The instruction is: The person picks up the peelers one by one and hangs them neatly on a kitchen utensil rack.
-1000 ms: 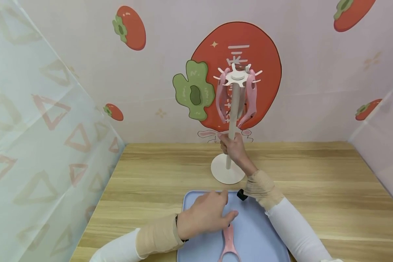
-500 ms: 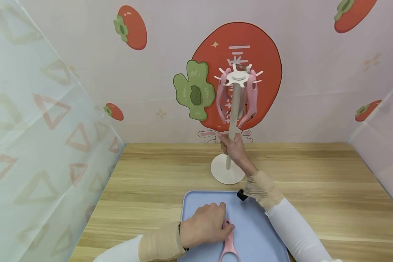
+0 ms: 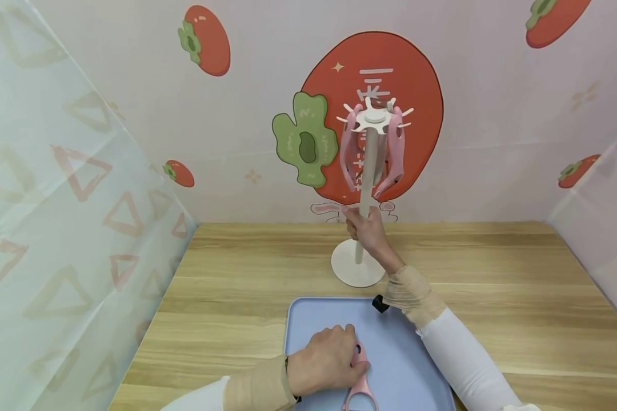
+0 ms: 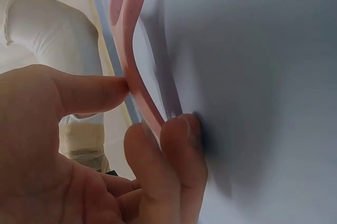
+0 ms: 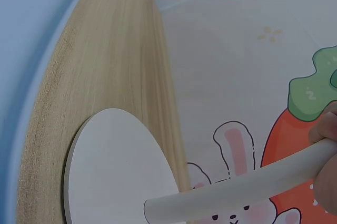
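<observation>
A pink peeler (image 3: 360, 385) with a forked head and a hole in its handle end lies in the blue tray (image 3: 391, 342). My left hand (image 3: 326, 358) pinches its handle, thumb on one side and two fingertips round the other, as the left wrist view shows on the peeler (image 4: 138, 84). At the back, my right hand (image 3: 369, 231) grips the pole of a white utensil stand (image 3: 372, 171). In the right wrist view, the stand's pole (image 5: 237, 187) slants up from its round base, and only part of my right hand (image 5: 325, 166) shows.
Pink utensils (image 3: 396, 151) hang from the stand's hooked top. Its round white base (image 3: 352, 274) stands on the wooden table (image 3: 247, 268) behind the tray. A small black object (image 3: 380, 303) sits by my right wrist. Patterned sheets (image 3: 236, 131) enclose the table.
My left hand has come down and toward me onto the peeler's handle and now pinches it. My right hand stays on the stand's pole.
</observation>
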A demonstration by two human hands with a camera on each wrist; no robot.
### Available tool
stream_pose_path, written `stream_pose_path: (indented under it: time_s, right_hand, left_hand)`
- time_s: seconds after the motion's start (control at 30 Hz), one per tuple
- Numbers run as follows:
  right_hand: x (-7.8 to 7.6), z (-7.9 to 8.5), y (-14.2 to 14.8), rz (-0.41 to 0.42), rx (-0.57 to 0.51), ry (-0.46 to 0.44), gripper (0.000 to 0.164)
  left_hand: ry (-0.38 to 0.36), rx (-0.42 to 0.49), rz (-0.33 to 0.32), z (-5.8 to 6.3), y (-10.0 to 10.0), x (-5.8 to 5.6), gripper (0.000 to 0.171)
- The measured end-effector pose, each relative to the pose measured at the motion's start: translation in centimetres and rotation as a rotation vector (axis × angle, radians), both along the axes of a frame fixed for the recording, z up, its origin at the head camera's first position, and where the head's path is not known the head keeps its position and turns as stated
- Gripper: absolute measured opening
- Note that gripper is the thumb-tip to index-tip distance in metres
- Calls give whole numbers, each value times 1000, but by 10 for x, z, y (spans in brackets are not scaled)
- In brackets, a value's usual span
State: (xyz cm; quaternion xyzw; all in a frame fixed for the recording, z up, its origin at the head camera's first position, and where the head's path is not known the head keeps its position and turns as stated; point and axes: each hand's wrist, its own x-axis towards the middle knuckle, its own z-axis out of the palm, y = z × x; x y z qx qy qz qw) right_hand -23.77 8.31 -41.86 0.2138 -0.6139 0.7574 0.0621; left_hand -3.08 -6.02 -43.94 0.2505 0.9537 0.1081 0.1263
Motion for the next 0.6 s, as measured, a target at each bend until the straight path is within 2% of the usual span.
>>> stream_pose_path:
  time_s: [0.27, 0.4, 0.6]
  right_hand:
    - [0, 2, 0, -2, -5, 10, 56]
    - [0, 2, 0, -5, -8, -3, 57]
    - [2, 1, -1, -4, -13, -15, 54]
  left_hand:
    - [-27, 3, 36, -3, 6, -3, 44]
    - [-69, -12, 53, -4, 9, -5, 46]
    - [-93, -15, 63, -3, 11, -2, 42]
